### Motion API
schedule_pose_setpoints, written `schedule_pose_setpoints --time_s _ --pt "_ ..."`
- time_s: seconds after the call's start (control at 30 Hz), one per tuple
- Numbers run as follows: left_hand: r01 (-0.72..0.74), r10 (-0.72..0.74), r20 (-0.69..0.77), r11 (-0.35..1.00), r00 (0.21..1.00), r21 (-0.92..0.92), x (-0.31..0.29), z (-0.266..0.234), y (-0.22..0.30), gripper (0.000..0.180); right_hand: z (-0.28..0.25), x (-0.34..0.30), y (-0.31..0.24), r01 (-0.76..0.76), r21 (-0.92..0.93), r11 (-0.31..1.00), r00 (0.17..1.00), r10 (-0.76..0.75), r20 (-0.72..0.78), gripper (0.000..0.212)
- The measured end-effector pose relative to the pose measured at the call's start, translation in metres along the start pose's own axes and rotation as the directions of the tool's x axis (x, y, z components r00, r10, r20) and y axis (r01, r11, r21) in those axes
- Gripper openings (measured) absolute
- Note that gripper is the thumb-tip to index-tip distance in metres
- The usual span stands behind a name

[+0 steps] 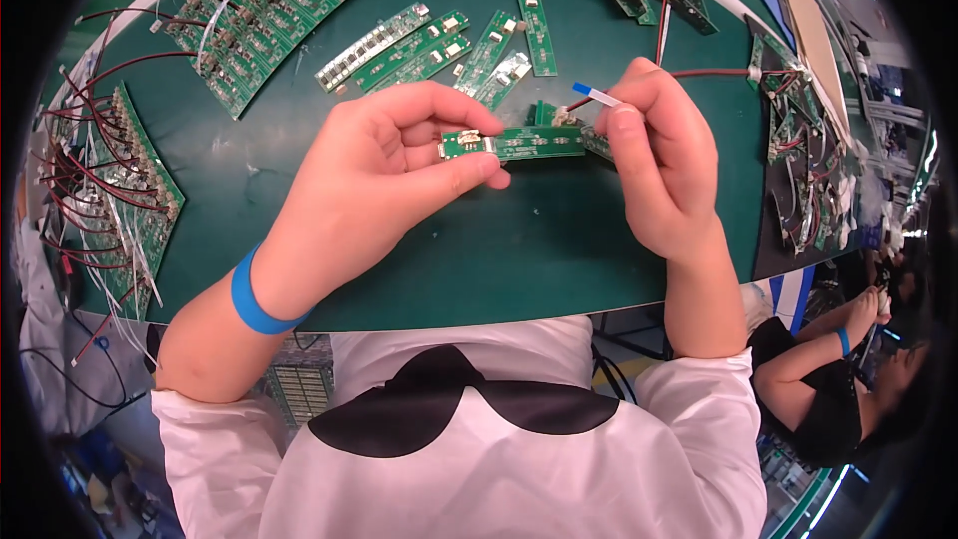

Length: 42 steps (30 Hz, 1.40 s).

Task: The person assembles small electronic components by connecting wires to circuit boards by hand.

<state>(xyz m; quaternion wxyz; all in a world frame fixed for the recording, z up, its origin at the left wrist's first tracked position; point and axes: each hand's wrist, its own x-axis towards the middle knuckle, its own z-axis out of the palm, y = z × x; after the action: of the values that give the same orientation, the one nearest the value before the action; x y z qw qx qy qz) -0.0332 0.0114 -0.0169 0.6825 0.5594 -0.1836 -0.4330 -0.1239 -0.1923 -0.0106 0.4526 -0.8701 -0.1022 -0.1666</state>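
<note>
My left hand [399,145] grips a narrow green circuit board [539,144] by its left end, thumb below and fingers above. A small white connector sits on that end, between the fingers. Just right of the board, my right hand [664,150] pinches a white flat ribbon cable [603,97] whose blue tip points up and left. The cable's tip is apart from the board. Another small green board with a connector [561,116] and a dark red wire lies partly behind the held board and my right fingers.
Several loose narrow boards [539,30] lie beyond my hands on the green table [479,279]. Wired board panels stand at the far left [279,15] and near left [150,180]. More wired boards [788,130] pile up at the right. Another person [828,369] sits at lower right.
</note>
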Motion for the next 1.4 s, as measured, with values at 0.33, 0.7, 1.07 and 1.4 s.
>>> schedule_pose_setpoints --time_s 0.33,0.7,1.07,1.4 --pt "0.026 -0.029 -0.117 0.999 0.993 -0.026 -0.005 0.003 0.006 0.029 0.019 -0.015 -0.016 -0.112 0.185 0.976 0.972 0.147 -0.184 0.002" --pt "0.084 -0.087 -0.117 0.996 0.989 -0.032 -0.006 0.007 -0.006 0.024 0.02 -0.011 -0.017 -0.093 -0.105 0.99 0.996 0.093 -0.006 0.006" --pt "0.179 -0.185 -0.075 0.98 0.98 -0.086 -0.002 0.009 -0.007 0.028 0.028 -0.013 -0.013 0.005 -0.393 0.919 0.999 -0.021 -0.037 0.008" --pt "0.182 -0.192 -0.073 0.976 0.979 -0.12 -0.002 0.008 -0.008 0.029 0.029 -0.012 -0.012 -0.005 -0.359 0.933 1.0 -0.004 -0.025 0.008"
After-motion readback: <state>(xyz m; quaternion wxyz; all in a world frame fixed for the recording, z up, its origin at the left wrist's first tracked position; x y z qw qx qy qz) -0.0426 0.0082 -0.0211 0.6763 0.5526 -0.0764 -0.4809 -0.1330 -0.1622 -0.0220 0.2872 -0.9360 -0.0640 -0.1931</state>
